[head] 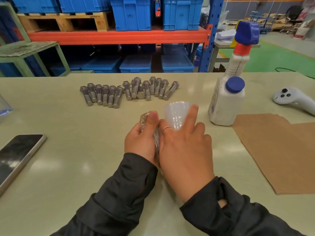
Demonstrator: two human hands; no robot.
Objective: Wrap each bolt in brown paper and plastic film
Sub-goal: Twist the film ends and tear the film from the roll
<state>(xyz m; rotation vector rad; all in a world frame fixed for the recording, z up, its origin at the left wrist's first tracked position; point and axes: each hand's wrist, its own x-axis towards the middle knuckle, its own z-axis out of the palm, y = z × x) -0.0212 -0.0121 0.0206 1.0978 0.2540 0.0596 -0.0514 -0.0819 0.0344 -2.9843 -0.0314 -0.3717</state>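
Note:
My left hand (142,138) grips a bolt wrapped in clear plastic film (144,118), thumb pressed along its top. My right hand (185,147) holds a roll of plastic film (176,113) right beside it; the roll stands out between my fingers, and film runs from it to the bolt. Most of the bolt is hidden between my two hands. Several bare steel bolts (129,91) lie in a loose row at the middle back of the table. Sheets of brown paper (279,150) lie flat at the right.
A white spray bottle (229,92) with a blue cap stands right of the bolts. A white controller (293,99) lies at the far right. A phone (18,155) lies at the left. Blue crates on a rack (133,14) stand behind the table (68,126).

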